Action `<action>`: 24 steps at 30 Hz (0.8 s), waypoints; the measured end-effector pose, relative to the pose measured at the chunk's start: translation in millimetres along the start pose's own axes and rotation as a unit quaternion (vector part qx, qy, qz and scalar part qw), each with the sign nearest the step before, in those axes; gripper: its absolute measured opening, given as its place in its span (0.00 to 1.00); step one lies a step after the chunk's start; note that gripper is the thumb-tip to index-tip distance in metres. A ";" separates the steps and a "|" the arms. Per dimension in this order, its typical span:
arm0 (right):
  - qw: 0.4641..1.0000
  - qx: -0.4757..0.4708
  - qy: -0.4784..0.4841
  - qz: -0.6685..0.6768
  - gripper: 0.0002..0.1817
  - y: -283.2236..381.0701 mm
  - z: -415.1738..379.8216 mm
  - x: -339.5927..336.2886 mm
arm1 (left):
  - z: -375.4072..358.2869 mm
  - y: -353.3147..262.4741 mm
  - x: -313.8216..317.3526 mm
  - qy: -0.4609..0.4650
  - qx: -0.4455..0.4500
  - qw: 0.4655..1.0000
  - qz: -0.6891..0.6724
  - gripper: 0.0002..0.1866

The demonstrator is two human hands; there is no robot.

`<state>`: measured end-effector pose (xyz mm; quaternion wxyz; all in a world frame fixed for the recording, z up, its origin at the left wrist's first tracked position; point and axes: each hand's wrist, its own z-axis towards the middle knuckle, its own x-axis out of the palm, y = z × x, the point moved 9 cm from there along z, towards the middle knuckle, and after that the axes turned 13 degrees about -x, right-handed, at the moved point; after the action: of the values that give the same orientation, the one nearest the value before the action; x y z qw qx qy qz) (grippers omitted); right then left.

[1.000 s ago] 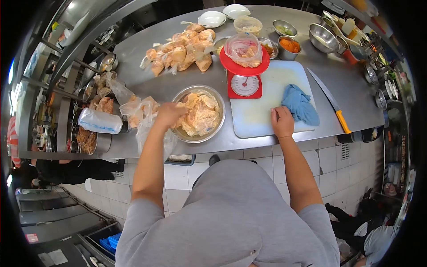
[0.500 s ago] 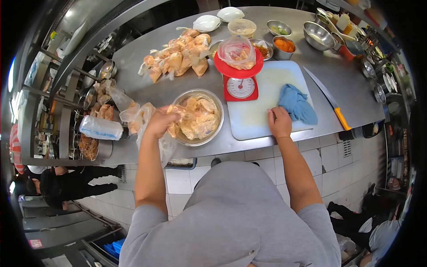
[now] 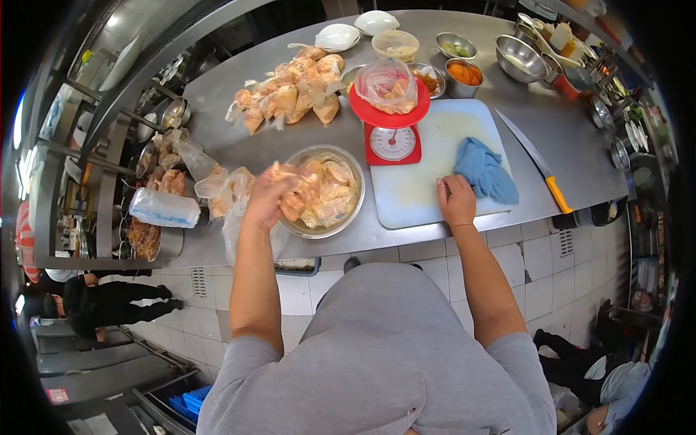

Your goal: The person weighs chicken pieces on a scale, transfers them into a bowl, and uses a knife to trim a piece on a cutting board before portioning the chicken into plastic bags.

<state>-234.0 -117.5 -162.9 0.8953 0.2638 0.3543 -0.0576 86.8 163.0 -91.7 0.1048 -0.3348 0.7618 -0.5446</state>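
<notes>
One crowded steel counter (image 3: 239, 148), tiled front.

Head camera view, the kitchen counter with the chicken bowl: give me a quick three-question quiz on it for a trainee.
1. True or false: the left hand is lifting marinated chicken pieces at the steel bowl.
2. What does the right hand rest on? A) white cutting board B) knife C) red scale
3. Fill in: a clear bag of chicken sits on top of the red ____.

Key: 1 true; 2 A, beside the blue cloth; 3 scale.
</notes>
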 end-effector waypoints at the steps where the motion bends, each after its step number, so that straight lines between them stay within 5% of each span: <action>1: 1.000 -0.004 -0.002 0.001 0.09 0.1 0.5 -0.1 | 3.4 0.0 -0.3 -0.045 0.001 0.985 0.165 0.07; 2: 1.000 -0.009 -0.005 0.003 0.09 0.4 1.3 -0.2 | 12.5 7.0 -5.9 -0.045 0.001 0.985 0.164 0.07; 4: 1.000 -0.007 -0.005 0.001 0.09 0.6 1.8 0.7 | 30.7 28.9 -14.8 -0.086 -0.054 0.897 0.431 0.05; 6: 1.000 -0.001 -0.007 -0.006 0.09 -0.7 1.9 0.6 | 40.0 34.9 -7.6 -0.065 -0.067 0.928 0.360 0.08; 8: 1.000 0.000 -0.010 0.007 0.09 1.0 1.7 -1.4 | 46.2 25.9 -1.3 -0.083 -0.042 0.993 0.067 0.14; 9: 1.000 0.000 -0.009 0.005 0.09 0.6 1.1 -2.0 | 47.5 23.0 4.4 -0.082 -0.044 0.994 0.066 0.14; 11: 1.000 -0.001 -0.009 0.008 0.09 0.9 2.2 -0.8 | 43.3 7.2 28.1 0.005 -0.067 0.967 -0.244 0.20; 15: 1.000 -0.007 -0.011 -0.010 0.09 1.2 1.7 -2.2 | 88.5 35.3 4.7 -0.047 -0.077 0.959 -0.269 0.22; 16: 1.000 -0.009 -0.016 -0.004 0.09 0.0 1.8 -1.8 | 104.0 45.0 -2.9 -0.072 -0.085 0.994 -0.002 0.23; 17: 1.000 -0.011 -0.021 0.003 0.09 0.1 1.7 -2.2 | 109.1 47.6 -1.3 -0.093 -0.087 0.956 0.265 0.25; 18: 1.000 -0.010 -0.022 0.004 0.09 -0.3 1.3 -2.7 | 109.6 60.3 1.1 -0.092 -0.087 0.956 0.266 0.25; 19: 1.000 -0.005 -0.016 0.008 0.09 -0.6 1.3 -2.2 | 100.3 55.9 21.6 -0.141 0.019 0.858 0.494 0.24; 20: 1.000 -0.001 -0.011 0.012 0.08 -0.8 1.3 -1.4 | 91.3 52.3 48.2 -0.179 0.124 0.695 0.685 0.23; 24: 1.000 0.013 0.009 -0.012 0.08 -2.5 1.4 -0.7 | 94.3 46.3 61.6 -0.161 0.059 0.710 0.683 0.29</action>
<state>-234.4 -120.5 -162.7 0.8880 0.2714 0.3643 -0.0706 71.5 61.4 -157.1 0.5884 0.2012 0.7208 -0.3062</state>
